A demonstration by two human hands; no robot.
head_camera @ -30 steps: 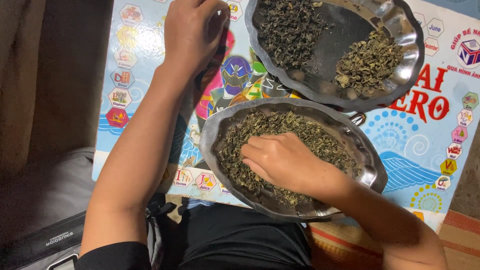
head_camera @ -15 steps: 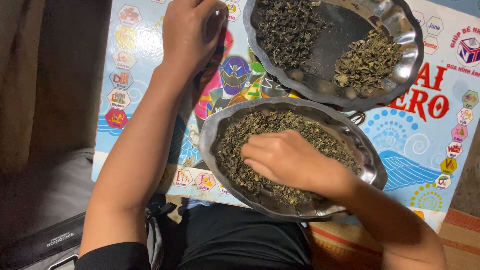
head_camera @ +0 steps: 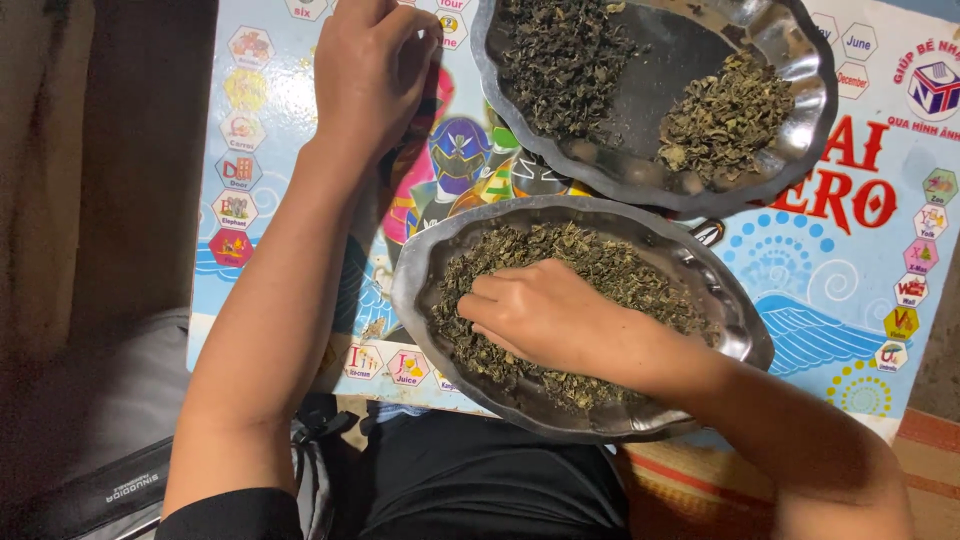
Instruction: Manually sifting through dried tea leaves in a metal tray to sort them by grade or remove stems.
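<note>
Right hand (head_camera: 545, 320): we are resting it palm-down in the near tray (head_camera: 425, 262), fingers curled narrow into the dried leaves (head_camera: 610, 270); whether a pinch is being gripped, we cannot tell.
Left hand (head_camera: 370, 65): we are keeping it loosely fisted on the table beyond and left of the right hand; what it is holding, if anything, is hidden.
Dried leaves: lying under and around the right hand; we are judging them light, brittle, crumbling under pressure, best taken in loose fingertip pinches.
Near tray: thin scalloped metal, likely light and apt to slide; taking it by the rim is looking soundest.
Far tray (head_camera: 800, 50): sitting beyond the right hand, overlapping the near tray's far edge, carrying a dark pile (head_camera: 565, 60) and a paler pile (head_camera: 725, 115).
Surface: a glossy printed children's table (head_camera: 850, 260), probably slick.
Room: dim; woven mat (head_camera: 930, 455) showing right of the right forearm.
</note>
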